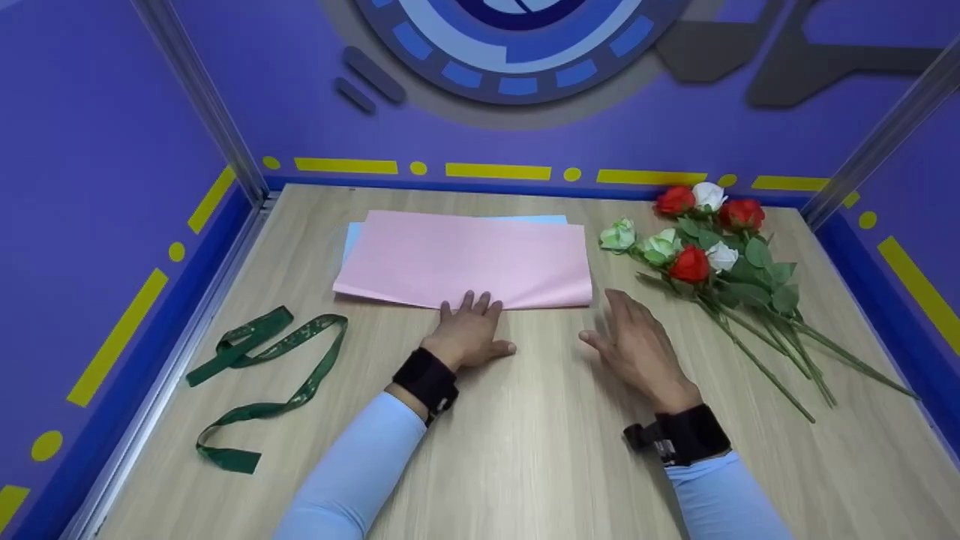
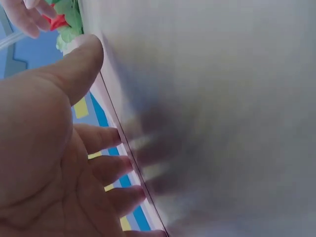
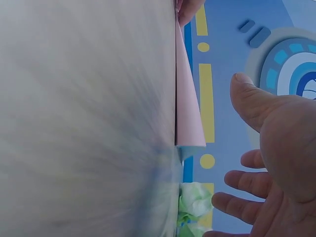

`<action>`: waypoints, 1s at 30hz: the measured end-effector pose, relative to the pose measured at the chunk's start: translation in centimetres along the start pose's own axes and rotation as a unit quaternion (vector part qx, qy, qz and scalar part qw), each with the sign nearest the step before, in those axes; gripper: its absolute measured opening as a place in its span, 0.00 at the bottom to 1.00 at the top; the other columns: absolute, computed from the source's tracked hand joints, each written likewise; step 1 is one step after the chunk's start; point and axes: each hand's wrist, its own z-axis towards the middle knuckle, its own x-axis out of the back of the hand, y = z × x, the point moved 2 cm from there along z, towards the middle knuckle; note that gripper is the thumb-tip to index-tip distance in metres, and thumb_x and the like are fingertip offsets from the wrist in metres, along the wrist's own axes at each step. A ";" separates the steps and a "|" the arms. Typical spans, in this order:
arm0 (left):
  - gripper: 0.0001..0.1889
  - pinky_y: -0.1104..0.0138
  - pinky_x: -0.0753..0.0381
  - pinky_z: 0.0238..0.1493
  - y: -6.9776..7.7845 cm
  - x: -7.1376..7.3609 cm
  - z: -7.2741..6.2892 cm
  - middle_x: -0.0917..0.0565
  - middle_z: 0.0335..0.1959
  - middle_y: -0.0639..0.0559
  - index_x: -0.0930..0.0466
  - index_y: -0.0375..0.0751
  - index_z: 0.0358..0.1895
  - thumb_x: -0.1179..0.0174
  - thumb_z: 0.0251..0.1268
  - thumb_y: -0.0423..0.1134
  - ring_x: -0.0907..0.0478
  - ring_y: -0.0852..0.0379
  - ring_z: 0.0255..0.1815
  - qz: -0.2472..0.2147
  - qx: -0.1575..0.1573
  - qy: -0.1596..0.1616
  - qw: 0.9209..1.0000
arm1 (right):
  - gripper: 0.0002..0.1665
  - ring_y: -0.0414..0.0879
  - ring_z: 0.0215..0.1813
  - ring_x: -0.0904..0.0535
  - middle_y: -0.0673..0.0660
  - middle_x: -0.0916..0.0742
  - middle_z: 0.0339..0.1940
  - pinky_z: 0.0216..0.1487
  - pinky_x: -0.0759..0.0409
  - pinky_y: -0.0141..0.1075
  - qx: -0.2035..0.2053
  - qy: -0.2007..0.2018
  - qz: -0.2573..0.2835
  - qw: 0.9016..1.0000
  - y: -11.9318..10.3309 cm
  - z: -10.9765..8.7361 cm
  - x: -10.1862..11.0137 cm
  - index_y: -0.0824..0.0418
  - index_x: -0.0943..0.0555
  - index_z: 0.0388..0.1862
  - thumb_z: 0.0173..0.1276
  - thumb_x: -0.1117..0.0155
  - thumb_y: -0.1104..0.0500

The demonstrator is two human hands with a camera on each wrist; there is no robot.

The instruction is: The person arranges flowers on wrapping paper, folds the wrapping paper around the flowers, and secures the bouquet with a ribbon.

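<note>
A folded pink paper sheet (image 1: pixel 465 259) lies in the middle of the table, over a light blue sheet (image 1: pixel 351 238) that peeks out at its back and left edges. The fingertips of my left hand (image 1: pixel 469 330) rest on the pink paper's near edge, fingers spread and thumb pointing right. To the right, my right hand (image 1: pixel 637 345) hovers past the paper's near right corner, touching nothing, with its fingers extended. In the right wrist view, the pink paper's right end (image 3: pixel 189 118) stands slightly raised off the table.
Red, white and pale green artificial roses (image 1: pixel 690 264) with long green stems lie at the right. At the left, a dark green ribbon (image 1: pixel 292 337) is strewn in loose curves. Blue panels (image 1: pixel 480 142) wall the wooden table (image 1: pixel 540 465) at the back and sides.
</note>
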 end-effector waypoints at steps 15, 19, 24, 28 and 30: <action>0.18 0.37 0.47 0.82 0.9 -0.2 -0.5 0.22 0.74 0.54 0.16 0.50 0.66 0.50 0.84 0.45 0.39 0.47 0.84 -0.071 -0.145 0.019 0.987 | 0.38 0.74 0.75 0.31 0.76 0.25 0.74 0.74 0.33 0.66 -0.021 0.028 0.002 0.999 1.0 -0.4 1.6 0.74 0.31 0.76 0.77 0.32 0.54; 0.15 0.49 0.30 0.77 1.0 -0.2 -0.1 0.12 0.58 0.55 0.12 0.48 0.55 0.49 0.85 0.41 0.21 0.52 0.70 -0.087 -0.177 0.044 0.979 | 0.35 0.76 0.71 0.29 0.77 0.23 0.70 0.70 0.30 0.66 -0.071 0.015 -0.013 0.997 2.0 -0.8 1.9 0.75 0.30 0.74 0.78 0.35 0.55; 0.13 0.64 0.19 0.63 1.3 -0.1 0.3 0.10 0.54 0.55 0.12 0.45 0.57 0.47 0.84 0.37 0.15 0.58 0.58 -0.097 -0.201 0.051 0.973 | 0.32 0.78 0.62 0.25 0.79 0.19 0.60 0.59 0.25 0.68 -0.141 -0.014 -0.027 0.990 2.8 -1.6 2.4 0.77 0.25 0.66 0.78 0.36 0.52; 0.15 0.65 0.27 0.74 1.4 -0.1 0.4 0.14 0.63 0.53 0.14 0.45 0.62 0.47 0.84 0.37 0.22 0.55 0.71 -0.085 -0.196 0.058 0.975 | 0.33 0.79 0.55 0.24 0.79 0.19 0.51 0.53 0.24 0.68 -0.169 -0.044 -0.041 0.984 3.0 -2.1 2.4 0.78 0.22 0.55 0.76 0.36 0.46; 0.16 0.61 0.32 0.79 1.3 -0.1 0.3 0.16 0.67 0.50 0.16 0.43 0.65 0.46 0.84 0.39 0.26 0.51 0.75 -0.063 -0.182 0.071 0.979 | 0.36 0.80 0.55 0.25 0.80 0.20 0.50 0.52 0.25 0.68 -0.178 -0.056 -0.055 0.981 3.1 -2.3 2.3 0.78 0.23 0.53 0.75 0.35 0.42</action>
